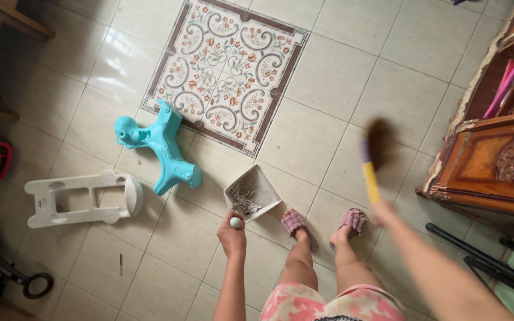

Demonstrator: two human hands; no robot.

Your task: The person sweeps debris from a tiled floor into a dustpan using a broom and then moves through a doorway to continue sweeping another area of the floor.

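Standing in pink slippers (297,224) on a glossy tiled floor (352,77), the person has both hands busy. The left hand (232,235) is clenched around the top of a dustpan handle (235,222), with the white dustpan (253,190) resting on the floor just ahead of the feet and holding a small heap of grey debris. The right hand (383,213) grips the yellow handle of a broom (372,159), its dark bristles blurred and lifted off the floor to the right of the pan.

The dustpan looks like light, stiff plastic, best held by that upright handle and kept level so the loose debris does not slide out. The broom seems light too, stiff in the handle and soft at the bristles.

To the left lie a turquoise plastic toy part (160,147) and a white plastic frame (84,199). Farther off, a patterned floral tile panel (227,65) is set into the floor. A carved wooden cabinet (495,160) stands at the right.
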